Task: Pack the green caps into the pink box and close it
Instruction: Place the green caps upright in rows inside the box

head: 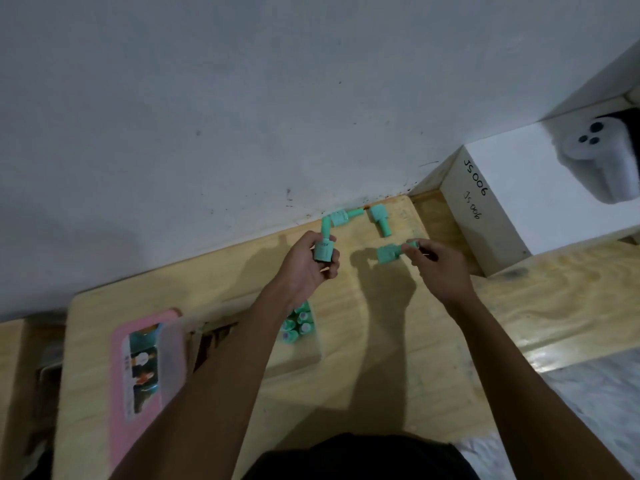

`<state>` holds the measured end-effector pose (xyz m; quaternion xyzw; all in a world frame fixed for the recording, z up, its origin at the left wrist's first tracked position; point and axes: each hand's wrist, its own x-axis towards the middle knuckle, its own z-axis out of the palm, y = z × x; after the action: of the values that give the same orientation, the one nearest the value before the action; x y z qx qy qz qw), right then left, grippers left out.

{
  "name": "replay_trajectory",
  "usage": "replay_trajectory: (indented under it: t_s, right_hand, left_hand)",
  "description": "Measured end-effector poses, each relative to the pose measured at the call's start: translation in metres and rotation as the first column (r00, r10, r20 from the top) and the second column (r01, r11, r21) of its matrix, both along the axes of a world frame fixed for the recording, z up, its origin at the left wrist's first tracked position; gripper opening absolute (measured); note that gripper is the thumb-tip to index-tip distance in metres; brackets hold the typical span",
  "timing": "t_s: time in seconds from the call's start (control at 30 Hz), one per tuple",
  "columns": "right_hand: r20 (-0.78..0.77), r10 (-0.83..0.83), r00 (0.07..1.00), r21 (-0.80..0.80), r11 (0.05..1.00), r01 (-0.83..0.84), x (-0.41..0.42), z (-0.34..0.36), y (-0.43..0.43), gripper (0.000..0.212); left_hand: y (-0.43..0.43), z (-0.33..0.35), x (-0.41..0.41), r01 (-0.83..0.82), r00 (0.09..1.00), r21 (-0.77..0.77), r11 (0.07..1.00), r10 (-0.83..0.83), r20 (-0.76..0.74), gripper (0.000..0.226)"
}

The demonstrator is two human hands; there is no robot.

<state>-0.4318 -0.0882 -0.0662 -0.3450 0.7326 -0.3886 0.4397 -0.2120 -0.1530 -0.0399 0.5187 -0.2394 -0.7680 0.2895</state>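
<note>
Head view: past the pink box [118,393], a green cap [323,251] is gripped by the curled left hand [304,270]; a second cap [388,254] is pinched by the right hand [437,269].

Mint-green caps [381,219], pink box lid [145,382], pale wood-grain table [398,375], white wall [242,116].

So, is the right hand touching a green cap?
Touching. The head view shows the right hand pinching one end of a green cap with its fingertips.
</note>
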Motion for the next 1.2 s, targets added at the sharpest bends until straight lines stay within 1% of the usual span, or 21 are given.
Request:
replay_trajectory:
  t_s: [0.07, 0.13, 0.3, 0.47, 0.6, 0.67, 0.77, 0.9, 1.03, 1.13, 1.2]
  right_hand:
    - [0.037, 0.063, 0.997, -0.037, 0.997, -0.062, 0.010, 0.014, 0.004, 0.015]
    - [0.097, 0.091, 0.991, -0.066, 0.994, -0.085, 0.021, 0.027, 0.008, 0.006]
    - [0.139, 0.155, 0.978, -0.158, 0.978, -0.133, 0.048, 0.050, 0.025, 0.008]
    - [0.100, 0.237, 0.966, -0.215, 0.954, -0.212, 0.072, 0.063, 0.041, 0.010]
    - [-0.037, 0.351, 0.936, -0.215, 0.912, -0.351, 0.093, 0.062, 0.051, 0.015]
    - [-0.098, 0.412, 0.906, -0.201, 0.883, -0.423, 0.102, 0.057, 0.055, 0.015]
    - [-0.207, 0.494, 0.844, -0.165, 0.833, -0.528, 0.114, 0.049, 0.061, 0.015]
    - [-0.366, 0.557, 0.745, -0.078, 0.779, -0.622, 0.127, 0.034, 0.068, 0.014]
    - [-0.580, 0.606, 0.545, 0.085, 0.710, -0.700, 0.134, 0.025, 0.074, 0.022]
    - [-0.678, 0.602, 0.422, 0.115, 0.654, -0.748, 0.139, 0.018, 0.075, 0.023]
    - [-0.731, 0.582, 0.357, 0.130, 0.632, -0.764, 0.144, 0.014, 0.075, 0.021]
  left_hand:
    - [0.016, 0.004, 0.009, -0.054, 0.999, -0.036, 0.998, 0.054, -0.009, 0.019]
    - [0.031, 0.008, 0.016, -0.079, 0.997, -0.090, 0.993, 0.080, 0.010, 0.020]
    - [0.066, 0.023, 0.036, -0.115, 0.981, -0.223, 0.968, 0.145, 0.125, 0.018]
    - [0.098, 0.029, 0.065, 0.001, 0.929, -0.352, 0.936, 0.129, 0.346, 0.019]
    - [0.116, 0.029, 0.085, 0.043, 0.885, -0.408, 0.912, 0.155, 0.439, 0.014]
    - [0.122, 0.024, 0.096, 0.055, 0.875, -0.419, 0.906, 0.159, 0.457, 0.015]
    - [0.132, 0.019, 0.106, 0.082, 0.863, -0.443, 0.893, 0.159, 0.480, 0.016]
    - [0.144, 0.018, 0.110, 0.144, 0.818, -0.458, 0.877, 0.155, 0.554, 0.016]
    - [0.152, 0.007, 0.114, 0.248, 0.756, -0.487, 0.837, 0.147, 0.638, 0.010]
    - [0.153, -0.002, 0.114, 0.333, 0.669, -0.483, 0.810, 0.158, 0.726, 0.019]
    - [0.153, -0.007, 0.115, 0.392, 0.621, -0.463, 0.795, 0.142, 0.771, 0.021]
